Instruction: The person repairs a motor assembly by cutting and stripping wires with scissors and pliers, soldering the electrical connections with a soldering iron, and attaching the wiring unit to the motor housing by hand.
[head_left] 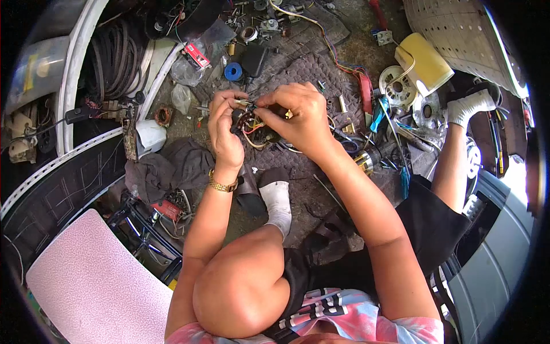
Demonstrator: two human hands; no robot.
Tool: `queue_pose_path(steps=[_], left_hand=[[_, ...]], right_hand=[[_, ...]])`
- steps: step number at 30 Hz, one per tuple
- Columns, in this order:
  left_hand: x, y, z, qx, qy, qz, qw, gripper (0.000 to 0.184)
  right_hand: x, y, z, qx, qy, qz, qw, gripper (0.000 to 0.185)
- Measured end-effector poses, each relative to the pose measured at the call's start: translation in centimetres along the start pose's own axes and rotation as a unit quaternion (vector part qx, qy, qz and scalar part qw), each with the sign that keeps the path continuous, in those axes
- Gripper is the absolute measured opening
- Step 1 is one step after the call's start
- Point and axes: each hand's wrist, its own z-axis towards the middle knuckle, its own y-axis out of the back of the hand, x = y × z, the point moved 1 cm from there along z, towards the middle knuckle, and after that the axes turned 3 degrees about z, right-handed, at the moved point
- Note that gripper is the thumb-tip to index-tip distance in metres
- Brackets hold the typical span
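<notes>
My left hand, with a gold watch at its wrist, is closed around a small dark ring-shaped part. Reddish-brown segments show along the ring, and yellow and red wires hang from its lower side. At the part's upper edge, the thumb and index finger of my right hand are pinched together. What lies between those right fingertips is too small to make out. Both hands are close together above the dark quilted mat.
A blue tape roll and a black box lie beyond my hands. To the right are a yellow container, a pale round plate and blue-handled tools. Dark cloth lies left; a pink padded surface is nearer.
</notes>
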Motion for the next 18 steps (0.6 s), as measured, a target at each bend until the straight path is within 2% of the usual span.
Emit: queue_pose_path(steps=[3,5,12,14,15,18], left_hand=[[-0.4,-0.3,0.1,0.005,-0.012,0.016,1.0,0.03],[-0.6,-0.2,0.3,0.013,-0.022,0.033,0.999,0.03],[-0.6,-0.6,0.0,0.012,-0.023,0.041,0.999,0.031],[-0.6,-0.6,0.0,0.013,-0.033,0.045,0.998,0.032],[-0.5,-0.5,0.0,0.02,-0.032,0.048,0.998,0.032],[-0.7,-0.7,-0.1,0.026,-0.022,0.046,0.998,0.032]], right_hand=[[0.2,0.5,0.4,-0.009,0.042,-0.041,0.998,0.013],[0.7,1.0,0.6,0.037,0.116,-0.105,0.987,0.017],[-0.2,0.6,0.7,0.043,0.142,-0.039,0.988,0.015],[-1.2,-0.3,0.1,0.03,0.032,0.118,0.992,0.014],[-1.3,-0.3,0.0,0.028,0.011,0.166,0.986,0.013],[-1.2,-0.8,-0.5,-0.007,-0.032,0.206,0.978,0.013]])
